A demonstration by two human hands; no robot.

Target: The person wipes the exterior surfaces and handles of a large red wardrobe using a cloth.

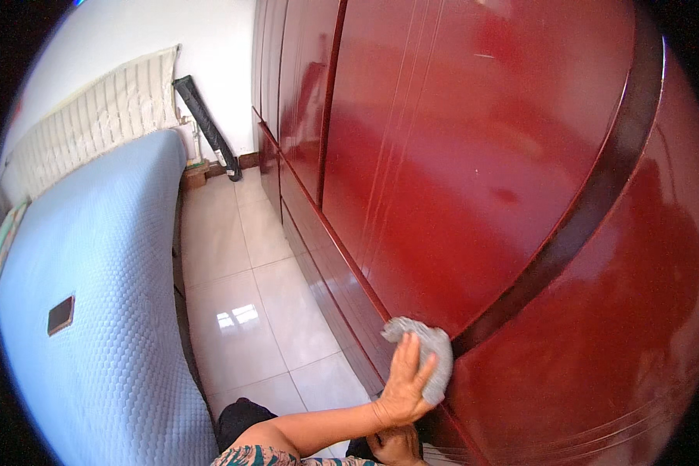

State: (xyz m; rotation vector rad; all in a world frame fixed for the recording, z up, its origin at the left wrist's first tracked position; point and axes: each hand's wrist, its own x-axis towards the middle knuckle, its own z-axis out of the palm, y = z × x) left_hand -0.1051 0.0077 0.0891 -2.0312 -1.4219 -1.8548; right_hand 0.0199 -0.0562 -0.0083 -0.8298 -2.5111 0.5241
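Observation:
My left hand [408, 378] presses a grey cloth [440, 365] against the dark red, glossy wardrobe [474, 171]. Its fingers lie spread over the cloth, at the ledge above the lower drawer fronts and beside the lower end of a dark curved strip [555, 268]. Lower down, my right hand [397, 446] is close to my dark trouser leg, partly covered by my left wrist. Most of its fingers are hidden, so whether it holds anything is unclear.
On the left stands a bed with a pale blue quilted cover [124, 256]; a dark phone [60, 315] lies on it. Light floor tiles [233, 326] run between bed and wardrobe. A long black package [207, 128] leans against the far white wall.

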